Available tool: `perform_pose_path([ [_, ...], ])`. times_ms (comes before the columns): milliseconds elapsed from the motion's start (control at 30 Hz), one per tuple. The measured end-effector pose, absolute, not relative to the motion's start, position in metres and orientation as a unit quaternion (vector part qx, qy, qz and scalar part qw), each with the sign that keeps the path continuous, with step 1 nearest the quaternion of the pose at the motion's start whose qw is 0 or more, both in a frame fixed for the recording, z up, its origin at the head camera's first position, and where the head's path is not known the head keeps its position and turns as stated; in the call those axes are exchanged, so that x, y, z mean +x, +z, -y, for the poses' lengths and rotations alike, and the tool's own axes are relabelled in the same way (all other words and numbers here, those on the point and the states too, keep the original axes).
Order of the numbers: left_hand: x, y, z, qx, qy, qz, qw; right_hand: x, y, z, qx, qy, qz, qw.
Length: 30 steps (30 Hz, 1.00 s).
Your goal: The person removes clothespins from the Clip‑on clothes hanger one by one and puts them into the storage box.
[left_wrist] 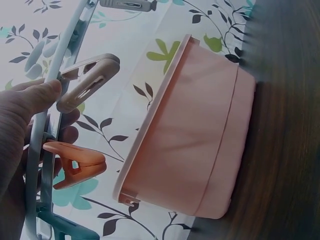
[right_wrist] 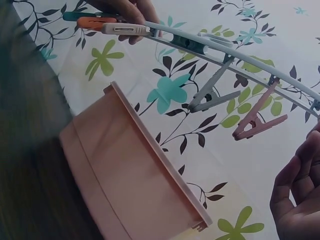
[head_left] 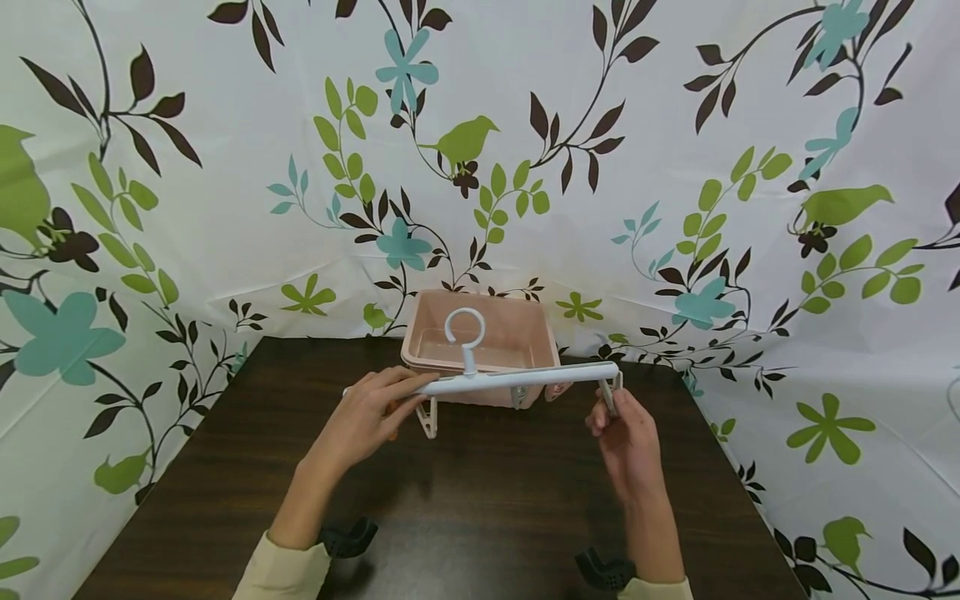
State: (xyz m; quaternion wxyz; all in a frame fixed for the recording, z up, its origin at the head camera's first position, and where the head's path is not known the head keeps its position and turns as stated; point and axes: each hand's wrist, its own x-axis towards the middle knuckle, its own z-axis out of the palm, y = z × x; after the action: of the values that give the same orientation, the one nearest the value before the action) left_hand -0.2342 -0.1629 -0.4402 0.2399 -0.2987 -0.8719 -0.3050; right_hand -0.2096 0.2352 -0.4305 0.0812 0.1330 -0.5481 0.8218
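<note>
While both hands hold it up above the counter (head_left: pixel 465 508), the white clip hanger (head_left: pixel 536 377) lies nearly level in the head view, its right end slightly higher, with its round open hook (head_left: pixel 469 360) standing up from the bar. The left hand (head_left: pixel 363 417) grasps the bar toward its left end, the thumb laid on the near rail and the other fingers round behind. The right hand (head_left: pixel 628 437) has its fingers curled at the opposite end and seems to pinch the pale end clip (head_left: pixel 607 398) that hangs there, though the right wrist view cuts this grip off at its edge.

Along the bar sit more clips: a teal clip (left_wrist: pixel 70 229) and an orange clip (left_wrist: pixel 75 151) by the left hand, a beige clip (left_wrist: pixel 90 85) beside its thumb, then a grey clip (right_wrist: pixel 206 90) and a pink clip (right_wrist: pixel 256 109) that dangle between the hands. Behind the hanger, a pink plastic bin (left_wrist: pixel 185 132) rests at the far side of the dark wood-grain counter. A white cloth (head_left: pixel 225 200) printed with leaves, birds and flowers rises behind and at both sides. Pale yellow sleeves (head_left: pixel 288 571) cover the forearms, and a black wrist mount (head_left: pixel 348 539) shows by the left wrist.
</note>
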Motion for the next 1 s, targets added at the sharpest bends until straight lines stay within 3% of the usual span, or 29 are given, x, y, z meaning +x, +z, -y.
perform_pose_path([
  [367,-0.23,-0.4385,0.1621,-0.286,-0.308,0.879,0.225,-0.2057,-0.4277,-0.2333,0.12,0.795,0.583,0.116],
  [867,-0.2288,-0.4402,0.1598,-0.297,-0.329,0.87,0.216,-0.2034,-0.4242,-0.2341,0.111,0.783,0.602,0.112],
  [1000,-0.229,-0.4387,0.1597,-0.298,-0.323,0.871,0.221,-0.2032,-0.4239,-0.2344,0.146,0.789,0.585,0.117],
])
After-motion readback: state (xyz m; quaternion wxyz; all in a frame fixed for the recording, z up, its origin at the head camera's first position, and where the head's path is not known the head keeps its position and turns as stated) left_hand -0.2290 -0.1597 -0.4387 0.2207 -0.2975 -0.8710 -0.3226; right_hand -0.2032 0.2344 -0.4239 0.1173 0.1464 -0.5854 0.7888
